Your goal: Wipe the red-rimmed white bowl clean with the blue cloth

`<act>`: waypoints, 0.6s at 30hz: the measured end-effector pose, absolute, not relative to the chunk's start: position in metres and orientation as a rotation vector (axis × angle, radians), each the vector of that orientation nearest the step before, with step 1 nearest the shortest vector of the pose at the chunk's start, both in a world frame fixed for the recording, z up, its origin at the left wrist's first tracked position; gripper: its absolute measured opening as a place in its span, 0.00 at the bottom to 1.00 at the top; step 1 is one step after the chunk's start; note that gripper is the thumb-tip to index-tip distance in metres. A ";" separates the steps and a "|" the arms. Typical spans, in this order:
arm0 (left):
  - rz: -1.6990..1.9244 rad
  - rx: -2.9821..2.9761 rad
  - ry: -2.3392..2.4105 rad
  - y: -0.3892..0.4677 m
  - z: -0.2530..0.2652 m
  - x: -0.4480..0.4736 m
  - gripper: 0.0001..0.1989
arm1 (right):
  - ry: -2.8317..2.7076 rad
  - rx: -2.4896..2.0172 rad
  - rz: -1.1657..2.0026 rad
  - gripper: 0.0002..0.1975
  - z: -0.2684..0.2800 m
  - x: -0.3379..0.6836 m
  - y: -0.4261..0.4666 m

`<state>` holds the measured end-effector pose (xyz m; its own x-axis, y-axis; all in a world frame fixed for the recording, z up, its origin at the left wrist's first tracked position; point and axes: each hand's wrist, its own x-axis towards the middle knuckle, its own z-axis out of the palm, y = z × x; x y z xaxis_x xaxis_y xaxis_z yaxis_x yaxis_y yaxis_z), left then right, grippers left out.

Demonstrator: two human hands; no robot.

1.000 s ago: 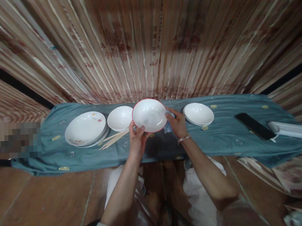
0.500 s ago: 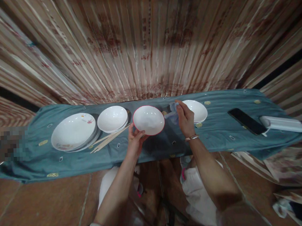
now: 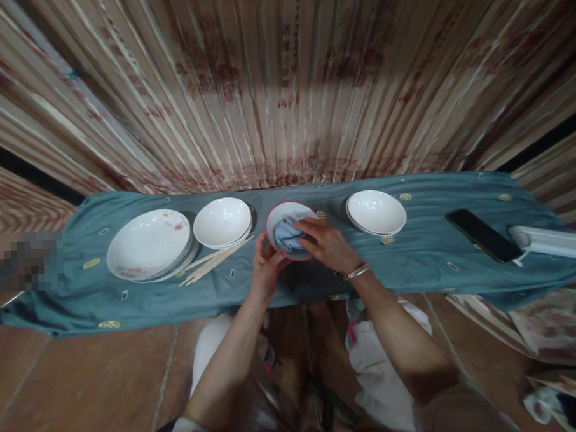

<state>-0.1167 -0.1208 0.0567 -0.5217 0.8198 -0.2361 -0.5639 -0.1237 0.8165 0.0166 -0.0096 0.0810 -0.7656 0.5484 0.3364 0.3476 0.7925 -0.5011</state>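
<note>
A white bowl with a red rim point(image 3: 271, 218) is tilted over the middle of the table. My left hand point(image 3: 267, 265) grips its lower left edge, thumb over the rim. Inside the bowl, a bluish cloth point(image 3: 287, 232) is bunched up under the fingers of my right hand point(image 3: 328, 243), which is closed on it. To the left stand a small stack of white bowls point(image 3: 222, 223) and a bundle of wooden chopsticks point(image 3: 214, 262). On the right sits another small stack of white bowls point(image 3: 377, 211).
A stack of large floral plates point(image 3: 148, 244) stands far left on the green tablecloth point(image 3: 282, 291). A black phone point(image 3: 482, 234) and a long white device point(image 3: 554, 241) lie at the right. Pleated curtains point(image 3: 264, 102) hang directly behind the table.
My right hand has moved left with the cloth, from beside the right-hand bowls into the red-rimmed bowl. My left hand still holds that bowl. The view has shifted slightly.
</note>
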 end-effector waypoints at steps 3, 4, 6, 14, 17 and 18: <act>1.805 0.346 1.134 -0.123 0.057 -0.116 0.36 | -2.597 -0.681 0.570 0.17 0.076 0.010 -0.011; 1.800 0.355 1.122 -0.124 0.057 -0.115 0.36 | -2.618 -0.701 0.557 0.17 0.075 0.007 -0.012; 1.778 0.367 1.098 -0.125 0.057 -0.113 0.35 | -2.632 -0.775 0.515 0.16 0.075 0.002 -0.013; 1.710 0.370 1.089 -0.129 0.061 -0.109 0.33 | -2.490 -0.807 0.543 0.17 0.072 -0.013 -0.009; 1.713 0.359 1.085 -0.129 0.060 -0.111 0.34 | -2.499 -0.690 0.660 0.18 0.068 -0.016 -0.011; 1.716 0.353 1.081 -0.130 0.059 -0.112 0.34 | -2.504 -0.649 0.700 0.17 0.067 -0.016 -0.011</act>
